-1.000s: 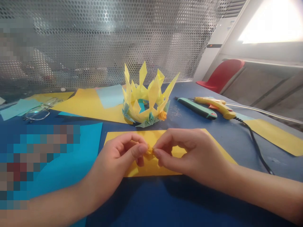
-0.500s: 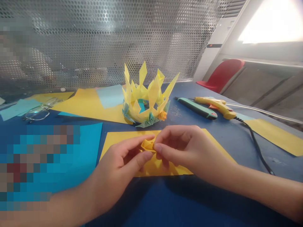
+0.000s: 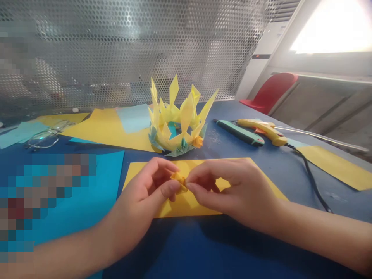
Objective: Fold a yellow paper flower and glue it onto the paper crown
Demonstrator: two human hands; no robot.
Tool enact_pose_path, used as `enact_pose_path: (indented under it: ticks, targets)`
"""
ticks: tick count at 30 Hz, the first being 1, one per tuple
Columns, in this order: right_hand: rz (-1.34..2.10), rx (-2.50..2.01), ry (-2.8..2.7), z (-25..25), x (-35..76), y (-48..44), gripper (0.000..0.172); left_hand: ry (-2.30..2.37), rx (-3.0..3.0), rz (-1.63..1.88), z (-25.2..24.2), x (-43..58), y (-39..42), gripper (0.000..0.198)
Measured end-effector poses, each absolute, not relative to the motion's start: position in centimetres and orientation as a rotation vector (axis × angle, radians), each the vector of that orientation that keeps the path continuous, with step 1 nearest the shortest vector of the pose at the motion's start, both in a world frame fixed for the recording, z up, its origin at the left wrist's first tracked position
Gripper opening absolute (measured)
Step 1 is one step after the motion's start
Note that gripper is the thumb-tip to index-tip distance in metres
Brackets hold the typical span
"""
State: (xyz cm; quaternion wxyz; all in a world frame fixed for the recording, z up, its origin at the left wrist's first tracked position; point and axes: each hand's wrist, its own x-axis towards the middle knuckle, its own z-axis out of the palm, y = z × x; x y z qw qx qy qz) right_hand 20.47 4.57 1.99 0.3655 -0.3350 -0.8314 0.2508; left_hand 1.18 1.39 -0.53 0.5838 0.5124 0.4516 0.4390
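Head view: left hand (image 3: 142,193) and right hand (image 3: 240,188) fingertip-pinch folded paper (image 3: 179,179). Crown (image 3: 186,118) stands beyond far edge of yellow sheet (image 3: 187,207)

A craft workspace, it seems: the blue table (image 3: 279,166) carries coloured paper (image 3: 101,126) at left, a paper crown (image 3: 186,115) in the centre, and a cutter (image 3: 240,132) and glue gun (image 3: 269,130) at right.

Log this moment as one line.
left hand: pinching folded yellow paper | right hand: pinching it | beyond: paper crown | right of crown: glue gun
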Motion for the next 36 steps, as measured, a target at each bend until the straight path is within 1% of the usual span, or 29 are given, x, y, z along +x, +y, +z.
enact_pose_path:
  ticks: [3,6,10,13,15,17,21,26,29,30,33,34,36]
  targets:
    - [0.576,-0.825,-2.152,1.9,20.6,4.5,0.012,1.082,1.2,0.989,-0.4,1.1,1.6,0.015]
    - [0.489,-0.793,-2.193,1.7,20.7,4.6,0.012,1.094,1.175,0.955,-0.4,1.1,1.8,0.019]
    - [0.263,-0.687,-2.267,1.3,21.0,4.9,0.011,1.098,1.215,0.886,-0.6,0.9,2.1,0.028]
    - [0.095,-0.625,-2.297,1.1,21.2,5.0,0.012,1.114,1.296,0.854,-0.8,0.8,2.2,0.03]
    - [0.043,-0.617,-2.304,1.1,21.2,5.0,0.012,1.117,1.35,0.846,-0.9,0.8,2.2,0.031]
    - [0.03,-0.62,-2.297,1.1,21.2,5.0,0.012,1.087,1.364,0.85,-0.9,0.9,2.2,0.03]
    - [0.043,-0.656,-2.258,0.9,21.2,5.2,0.012,0.926,1.285,0.857,-0.5,1.2,2.2,0.022]
    - [0.047,-0.66,-2.25,0.8,21.2,5.3,0.012,0.857,1.239,0.823,-0.3,1.1,1.9,0.032]
    - [0.033,-0.651,-2.269,0.9,21.3,5.3,0.013,0.866,1.267,0.814,-0.2,1.0,1.9,0.033]
    - [0.022,-0.644,-2.272,0.9,21.3,5.3,0.014,0.866,1.275,0.812,-0.2,1.0,2.0,0.03]
    - [-0.014,-0.6,-2.294,0.8,21.4,5.6,0.014,0.89,1.308,0.814,-0.2,1.0,2.2,0.012]
    - [-0.025,-0.581,-2.302,0.8,21.4,5.7,0.014,0.906,1.319,0.813,-0.2,1.0,2.3,0.012]
    - [-0.051,-0.552,-2.313,0.6,21.4,5.9,0.015,0.934,1.329,0.796,-0.3,0.9,2.4,0.021]
